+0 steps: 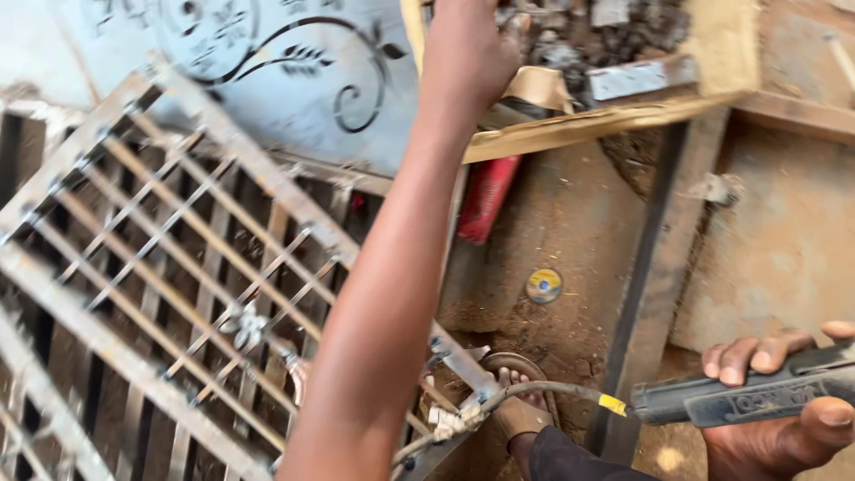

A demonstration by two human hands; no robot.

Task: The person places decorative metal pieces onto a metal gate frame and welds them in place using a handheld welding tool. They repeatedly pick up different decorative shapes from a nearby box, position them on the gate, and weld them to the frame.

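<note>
The left hand (pixel 468 53) is stretched up and away from the body, the forearm running the height of the view. Its fingers (pixel 512 27) are curled together at the edge of a shallow wooden tray (pixel 614 116), among the grey metal scraps (pixel 606 31) heaped in it; whether they are clamped on any one piece cannot be told, since the back of the hand hides the tips.

The right hand (pixel 784 401) sits low at the near right corner. Its fingers (pixel 739 356) are wrapped over the top of a dark electrode holder (pixel 748 396), the thumb pressed under its near side, so the grip is closed firmly on the handle. The holder lies roughly level, its nose pointing away from the palm toward the left. From that nose a grey cable (pixel 534 392) with a yellow band at the joint curves down and leftward, passing over a sandalled foot (pixel 517 401) on the dirt floor (pixel 570 232).

Left of the left forearm lies a metal window grille (pixel 169 267) of criss-crossed bars in a rusty frame, tilted, with a small cast flower at one crossing. Beyond it, near the left fingers, leans a pale sheet-metal panel (pixel 294 80) with cut-out scrollwork. Below the tray, a red cylinder (pixel 485 200) stands propped. A round cutting disc (pixel 544 285) lies flat on the dirt, well apart from both hands, and a dark steel bar (pixel 650 276) slants between it and the right fingers.
</note>
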